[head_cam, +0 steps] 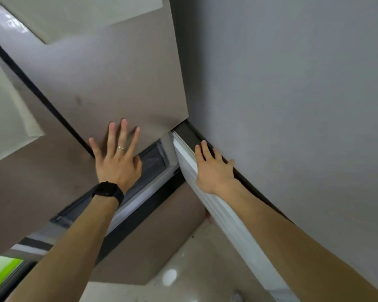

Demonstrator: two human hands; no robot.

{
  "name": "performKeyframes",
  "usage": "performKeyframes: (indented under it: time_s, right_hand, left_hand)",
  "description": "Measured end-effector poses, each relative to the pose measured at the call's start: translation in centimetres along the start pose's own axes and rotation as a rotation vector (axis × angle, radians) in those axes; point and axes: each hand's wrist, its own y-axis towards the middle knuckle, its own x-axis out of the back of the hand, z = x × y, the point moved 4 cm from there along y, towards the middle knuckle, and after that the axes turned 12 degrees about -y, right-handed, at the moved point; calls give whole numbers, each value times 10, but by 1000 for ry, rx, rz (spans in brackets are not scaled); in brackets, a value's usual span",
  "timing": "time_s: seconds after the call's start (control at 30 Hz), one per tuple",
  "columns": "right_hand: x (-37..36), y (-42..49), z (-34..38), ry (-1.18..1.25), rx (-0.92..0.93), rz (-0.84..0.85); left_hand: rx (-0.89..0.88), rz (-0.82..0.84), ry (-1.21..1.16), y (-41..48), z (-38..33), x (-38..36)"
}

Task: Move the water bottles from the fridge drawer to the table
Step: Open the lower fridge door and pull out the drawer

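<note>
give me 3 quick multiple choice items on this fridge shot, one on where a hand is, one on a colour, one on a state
1. Where does the left hand rest?
A. flat on the brown door panel
B. on a bottle
C. on the floor

2. What colour is the watch on the left wrist?
A. white
B. black
C. red

3. How is the right hand?
A. in a fist
B. holding a bottle
C. open, fingers at the door's edge

Answers: 1 A, palm spread on the panel; 2 B, dark band and face; 3 C, fingers extended, nothing held.
</note>
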Motion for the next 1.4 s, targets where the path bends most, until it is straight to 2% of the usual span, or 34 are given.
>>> performKeyframes:
  time_s: [0.13,0.33,0.87,0.93,1.0,1.07,1.1,1.27,1.4]
  right_hand:
    - [-1,6,-36,-57,47,-118]
    - [4,26,-78,-49,76,-128]
    - [0,34,-94,-158,-8,-299]
    - [-2,30,-98,-148,-24,-360]
    - [-5,20,-97,-73,-18,-503]
    - [-11,10,-86,53,55,-640]
    - [-15,6,-75,125,109,-643]
    - [-33,3,8,675,364,-257]
    - [-44,17,77,836,458,-22]
  left_hand:
    - [56,-7,8,1,-5,-7]
    - [103,-3,20,1,-14,-10]
    - [114,16,52,0,-19,0]
    - [85,13,44,-1,-19,5]
    - [61,-1,47,-6,-14,14]
    - [77,-53,53,-18,-3,25]
    - [100,-82,61,-27,5,30]
    - [227,-114,161,-74,51,54]
    - [302,-62,232,-108,77,67]
